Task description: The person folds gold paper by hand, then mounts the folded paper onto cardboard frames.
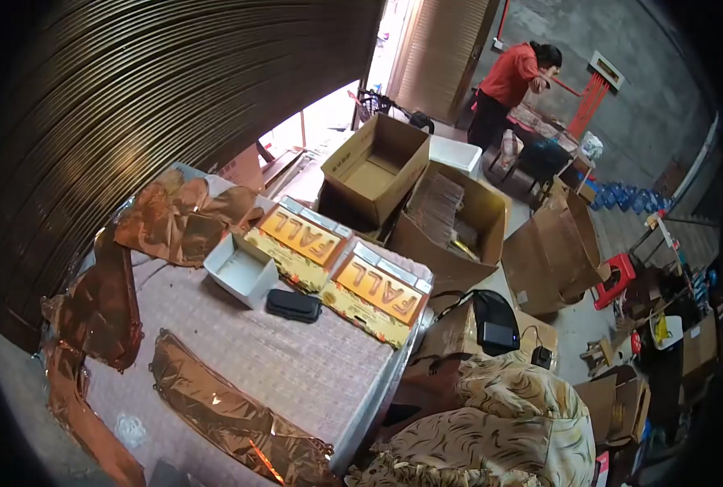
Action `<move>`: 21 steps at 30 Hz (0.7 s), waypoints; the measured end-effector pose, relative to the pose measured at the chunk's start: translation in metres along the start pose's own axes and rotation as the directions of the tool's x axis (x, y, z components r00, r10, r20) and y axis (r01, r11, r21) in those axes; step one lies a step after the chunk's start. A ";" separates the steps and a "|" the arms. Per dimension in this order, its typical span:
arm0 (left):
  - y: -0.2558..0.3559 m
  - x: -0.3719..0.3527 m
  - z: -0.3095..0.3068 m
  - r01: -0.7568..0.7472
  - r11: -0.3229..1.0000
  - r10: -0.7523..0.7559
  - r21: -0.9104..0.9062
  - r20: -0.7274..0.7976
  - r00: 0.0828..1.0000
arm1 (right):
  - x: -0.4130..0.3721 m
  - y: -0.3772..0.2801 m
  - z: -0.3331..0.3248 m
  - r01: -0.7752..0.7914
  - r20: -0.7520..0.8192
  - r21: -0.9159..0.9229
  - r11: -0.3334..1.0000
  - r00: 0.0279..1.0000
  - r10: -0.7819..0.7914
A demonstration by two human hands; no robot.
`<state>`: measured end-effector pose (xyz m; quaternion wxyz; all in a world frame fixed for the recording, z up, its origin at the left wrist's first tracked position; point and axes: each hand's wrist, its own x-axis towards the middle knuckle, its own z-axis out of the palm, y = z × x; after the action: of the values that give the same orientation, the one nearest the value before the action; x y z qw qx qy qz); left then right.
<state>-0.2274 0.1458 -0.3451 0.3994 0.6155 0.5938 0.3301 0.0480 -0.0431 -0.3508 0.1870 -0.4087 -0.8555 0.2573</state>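
Neither my left hand nor my right hand is in view. On the pale patterned cloth of the table (296,357) in front of me lies a flat, uninflated copper-coloured foil balloon (223,406). More copper foil (187,219) is heaped, creased, along the table's far left side. Two packs printed "FALL" (300,235) lie side by side at the back of the table. Beside them are a small open white box (243,269) and a black zip case (294,305).
Open cardboard boxes (377,166) stand behind the table, one holding stacked packs (438,213). A tiger-striped cloth (491,422) is at the right. A roller shutter (158,81) rises on the left. Farther off, a person in red (509,77) bends forward near a red stool (615,280).
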 end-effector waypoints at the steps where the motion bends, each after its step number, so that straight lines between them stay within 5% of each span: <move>1: -0.004 -0.010 -0.001 -0.002 1.000 0.002 0.004 0.007 1.000 | -0.005 -0.004 0.015 0.006 -0.011 0.039 0.999 1.000 -0.005; 5: -0.009 -0.055 -0.010 -0.018 1.000 0.018 0.022 0.025 1.000 | -0.030 0.007 0.127 0.047 -0.064 0.183 0.982 0.997 -0.036; 6: -0.004 -0.070 -0.013 -0.013 1.000 0.012 0.025 0.023 1.000 | -0.015 -0.031 0.064 0.049 -0.069 0.197 0.979 0.997 -0.036; 7: -0.012 -0.087 -0.020 -0.003 0.999 0.003 0.033 0.023 1.000 | -0.004 -0.059 0.021 0.132 -0.218 -0.309 0.942 0.954 -0.206; 9: -0.027 -0.122 -0.028 0.009 0.999 -0.010 0.050 0.030 1.000 | 0.009 -0.086 -0.029 -0.018 0.240 -0.326 0.945 0.965 0.101; 11: -0.037 -0.151 -0.054 0.010 0.996 -0.015 0.091 0.056 0.998 | 0.019 -0.113 -0.106 -0.163 0.404 -0.168 0.972 0.888 0.219; 12: -0.041 -0.161 -0.065 0.005 0.995 -0.011 0.103 0.065 0.998 | 0.006 -0.096 -0.084 -0.053 0.097 -0.289 0.956 0.992 0.084; 13: -0.044 -0.167 -0.072 -0.001 0.994 -0.006 0.108 0.067 0.998 | -0.005 -0.078 -0.066 0.010 -0.194 -0.441 0.898 0.975 -0.106; 15: -0.042 -0.177 -0.078 -0.012 0.994 0.005 0.108 0.059 0.998 | -0.012 -0.080 -0.094 -0.046 0.147 -0.181 0.982 0.986 0.073; 19: -0.055 -0.204 -0.083 -0.011 0.996 0.007 0.094 0.041 0.999 | -0.031 -0.063 -0.102 -0.067 0.024 -0.012 0.998 0.997 0.067; 21: -0.065 -0.217 -0.083 -0.010 0.997 0.007 0.080 0.028 1.000 | -0.039 -0.064 -0.111 -0.069 -0.071 -0.117 0.991 0.996 0.061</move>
<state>-0.3476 -0.0631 -0.3495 0.3811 0.6380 0.5985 0.2993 0.0916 -0.0767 -0.2285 0.1825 -0.4554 -0.8487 0.1975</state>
